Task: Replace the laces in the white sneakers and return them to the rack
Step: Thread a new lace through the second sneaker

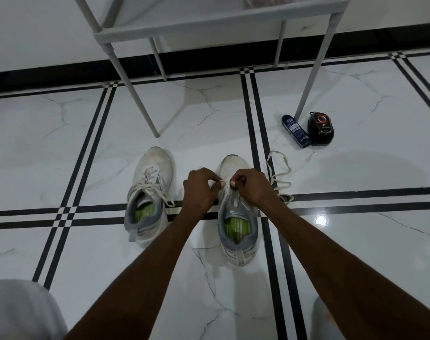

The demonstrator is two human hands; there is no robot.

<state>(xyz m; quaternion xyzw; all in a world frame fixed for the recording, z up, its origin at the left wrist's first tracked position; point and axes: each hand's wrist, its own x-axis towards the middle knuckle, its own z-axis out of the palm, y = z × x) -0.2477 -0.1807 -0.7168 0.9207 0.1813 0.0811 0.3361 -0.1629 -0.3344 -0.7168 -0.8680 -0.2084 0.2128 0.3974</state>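
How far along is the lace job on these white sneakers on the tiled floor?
Roughly midway. The left white sneaker with green insole is already laced, ends untied. In hand: the left hand and right hand pinch the off-white flat lace at the right white sneaker, most of it trailing on the floor. Left: finish threading, then put both on the grey metal rack.

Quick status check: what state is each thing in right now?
Left sneaker: on the floor, laced, lace ends untied.
Right sneaker: on the floor, being laced.
Lace: trailing loose on the floor right of the right sneaker.
Left hand: pinching the lace.
Right hand: pinching the lace.
Can: lying on its side.
Rack: standing, no sneakers on it.
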